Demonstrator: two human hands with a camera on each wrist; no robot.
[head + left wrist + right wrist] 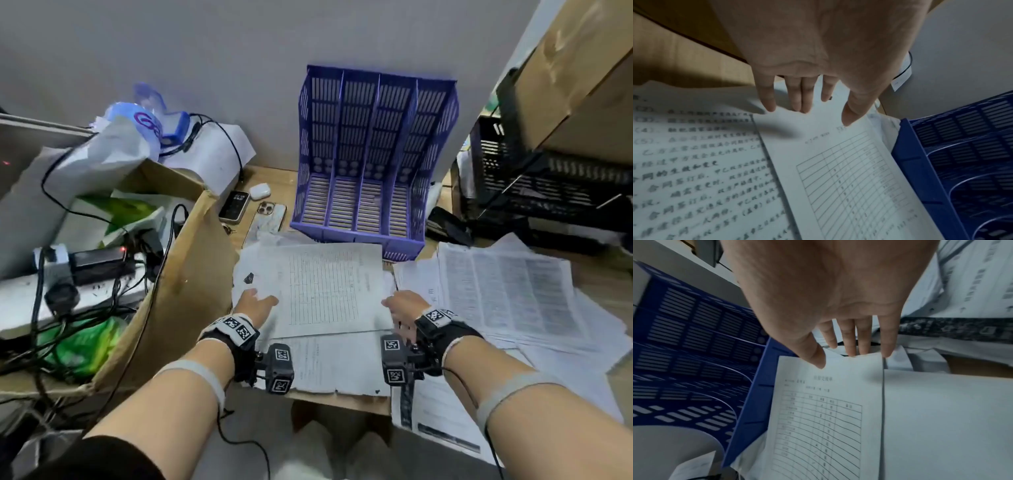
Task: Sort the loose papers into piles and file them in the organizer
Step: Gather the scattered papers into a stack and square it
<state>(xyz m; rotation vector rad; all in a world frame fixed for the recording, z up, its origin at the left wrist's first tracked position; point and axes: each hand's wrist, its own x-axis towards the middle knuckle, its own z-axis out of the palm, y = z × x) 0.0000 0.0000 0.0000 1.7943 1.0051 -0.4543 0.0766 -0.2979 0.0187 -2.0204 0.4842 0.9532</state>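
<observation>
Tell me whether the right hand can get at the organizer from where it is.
Probably yes. The right hand rests on the table sheet, and the organizer stands just behind it with open, empty slots and nothing between.

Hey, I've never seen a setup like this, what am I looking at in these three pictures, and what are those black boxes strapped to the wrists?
No machine here: a person sorts papers with bare hands. The black boxes are small cameras strapped to each wrist. The wide picture comes from a camera on the person's head; the other two look along each palm toward the fingers. The left hand and right hand reach for the side edges of a table sheet topping a pile on the desk; fingers look straight, nothing gripped yet. Behind stands a blue organizer, its slots empty. More papers spread to the right. Two phones and an earbud case lie left of the organizer, beside a cardboard box of cables.
</observation>
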